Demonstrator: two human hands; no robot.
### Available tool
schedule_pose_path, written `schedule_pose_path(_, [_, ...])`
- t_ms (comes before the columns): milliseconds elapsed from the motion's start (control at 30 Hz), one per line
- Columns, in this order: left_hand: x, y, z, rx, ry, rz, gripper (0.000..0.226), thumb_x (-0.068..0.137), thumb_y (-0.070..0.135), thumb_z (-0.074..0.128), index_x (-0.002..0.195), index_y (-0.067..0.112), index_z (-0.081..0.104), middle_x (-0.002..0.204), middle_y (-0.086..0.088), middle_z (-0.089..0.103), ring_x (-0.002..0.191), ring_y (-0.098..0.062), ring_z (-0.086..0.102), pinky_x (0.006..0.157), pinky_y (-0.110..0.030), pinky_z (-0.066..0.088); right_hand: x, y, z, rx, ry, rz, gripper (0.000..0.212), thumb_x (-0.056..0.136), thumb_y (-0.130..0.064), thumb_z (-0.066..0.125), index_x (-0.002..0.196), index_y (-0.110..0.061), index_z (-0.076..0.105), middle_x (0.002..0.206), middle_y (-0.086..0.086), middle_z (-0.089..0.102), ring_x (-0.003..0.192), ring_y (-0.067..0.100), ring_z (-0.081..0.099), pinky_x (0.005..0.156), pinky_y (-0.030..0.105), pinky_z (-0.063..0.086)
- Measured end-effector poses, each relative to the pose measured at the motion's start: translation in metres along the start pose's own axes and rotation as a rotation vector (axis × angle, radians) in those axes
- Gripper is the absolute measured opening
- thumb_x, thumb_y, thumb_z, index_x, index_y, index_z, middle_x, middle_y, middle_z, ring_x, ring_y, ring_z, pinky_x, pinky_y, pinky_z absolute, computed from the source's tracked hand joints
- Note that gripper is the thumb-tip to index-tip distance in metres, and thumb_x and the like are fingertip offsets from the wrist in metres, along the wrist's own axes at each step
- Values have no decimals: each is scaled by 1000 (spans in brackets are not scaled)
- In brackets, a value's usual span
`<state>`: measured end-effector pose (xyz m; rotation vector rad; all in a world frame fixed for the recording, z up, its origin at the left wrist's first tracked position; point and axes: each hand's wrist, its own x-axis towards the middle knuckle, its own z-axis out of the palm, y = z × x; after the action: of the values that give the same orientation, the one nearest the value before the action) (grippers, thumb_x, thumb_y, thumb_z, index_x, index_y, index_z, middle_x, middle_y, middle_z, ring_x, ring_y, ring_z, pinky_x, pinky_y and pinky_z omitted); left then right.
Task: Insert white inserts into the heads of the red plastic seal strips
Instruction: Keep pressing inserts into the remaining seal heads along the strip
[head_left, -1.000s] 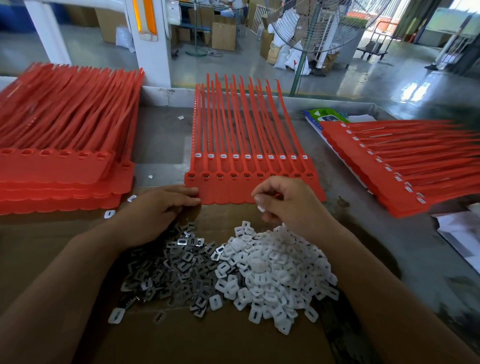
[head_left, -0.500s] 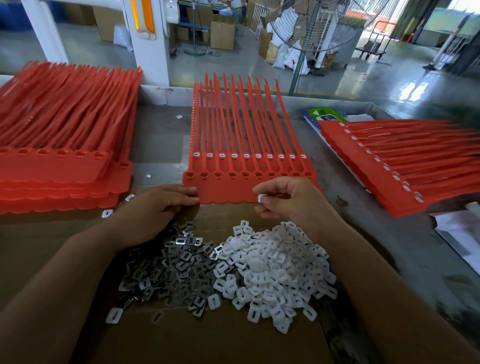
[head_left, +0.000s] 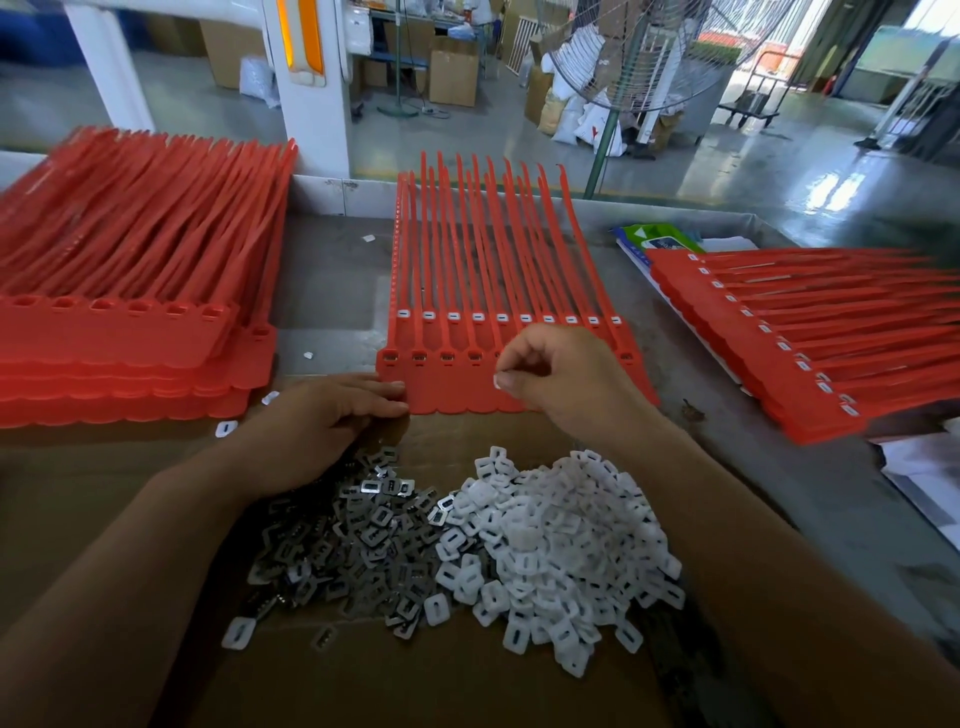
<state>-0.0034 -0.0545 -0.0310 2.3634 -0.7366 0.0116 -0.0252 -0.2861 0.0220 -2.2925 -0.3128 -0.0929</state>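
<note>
Right hand (head_left: 566, 382) now raised over red seal strips (head_left: 511, 358), pinching white insert (head_left: 497, 383), left hand (head_left: 317, 421) flat on strip edge

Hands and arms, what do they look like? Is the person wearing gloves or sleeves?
No gloves and no sleeves show. Both the left hand and the right hand are bare, and both forearms are bare right to the picture's lower edge. I see no watch, bracelet or ring on them. The fingernails look short. No cables or markings anywhere on them.
</note>
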Motion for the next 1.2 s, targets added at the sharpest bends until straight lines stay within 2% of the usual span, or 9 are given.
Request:
schedule_pose_path(100, [-1,-1,-1,4,4,2,45,84,-10,50,115,20,62,123,21,46,125,2,36,104,-12,21,22,-12,9,-64,-58,-6,20,85,-8,61,71,-20,55,68,-12,56,64,0,54,66,19,49])
schedule_pose_path(267, [-2,0,-2,37,15,53,38,87,-6,49,114,17,63,126,13,49,123,-1,38,95,4,17,57,-21,32,-125,-103,-17,9,87,-7,57,89,-4,66,70,-11,54,63,-2,47,59,13,38])
schedule_pose_path(400, [-2,3,-3,34,24,48,35,88,-4,49,114,15,63,129,7,51,122,-1,40,96,2,19,73,-22,53,-108,-110,4,13,87,-5,56,91,-2,68,100,7,67,81,6,52,73,21,40])
schedule_pose_path(467, [-2,4,-3,42,18,52,35,88,-5,49,115,13,62,131,4,50,122,-2,40,96,3,19,78,-20,62,-119,-114,22,14,88,-7,56,91,-3,69,104,8,67,83,8,52,74,23,39])
schedule_pose_path(667, [-3,5,-1,40,10,32,38,88,-4,47,118,15,60,133,5,48,120,3,36,92,7,15,87,-15,73,-166,-136,50,18,90,-9,54,92,-3,70,109,8,67,102,18,60,76,23,40])
schedule_pose_path(767, [-4,6,-1,39,12,36,37,88,-4,47,117,15,61,133,5,48,119,3,36,91,8,15,92,-13,76,-240,-158,60,16,89,-11,54,89,-3,68,105,9,66,100,22,60,82,31,47])
schedule_pose_path(867, [-4,7,-2,36,14,37,36,89,-4,47,117,15,61,133,5,49,119,3,36,91,8,15,95,-15,79,-337,-176,54,18,90,-13,53,99,-2,63,106,12,63,97,25,59,87,40,48])
schedule_pose_path(1033, [-4,9,-2,38,17,46,37,88,-5,47,118,13,60,133,3,48,119,3,34,90,9,14,98,-19,81,-399,-201,60,19,89,-10,51,103,-4,62,108,10,63,99,24,59,88,40,49])
schedule_pose_path(1200, [-3,9,-3,34,19,43,37,88,-6,46,117,13,60,133,3,49,119,3,35,90,8,15,96,-18,74,-306,-237,98,20,91,-11,50,102,-1,63,111,12,62,104,24,56,89,37,47])
